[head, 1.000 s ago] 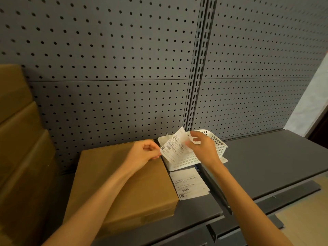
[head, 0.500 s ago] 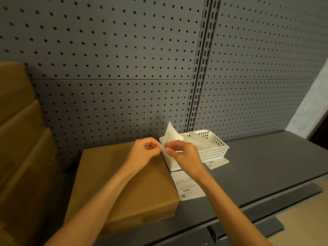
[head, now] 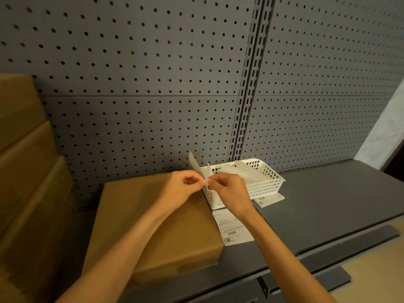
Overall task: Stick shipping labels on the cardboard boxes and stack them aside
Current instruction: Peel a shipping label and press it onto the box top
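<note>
Both my left hand (head: 182, 189) and right hand (head: 229, 191) pinch one label (head: 195, 164), now edge-on; one box (head: 157, 224), three stacked boxes (head: 24, 162).

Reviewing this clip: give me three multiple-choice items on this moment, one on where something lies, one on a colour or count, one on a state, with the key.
1. Where is the loose printed label lying?
A. on the grey shelf, right of the cardboard box
B. inside the basket
C. on top of the box

2. What colour is the basket?
A. blue
B. white
C. black

3. What are the hands doing?
A. resting flat on the box
B. hanging idle
C. both pinching one held label

Key: 1 A, it lies on the shelf against the cardboard box; 2 B, white slotted plastic; 3 C, left hand and right hand pinch the held label at its lower edge.
</note>
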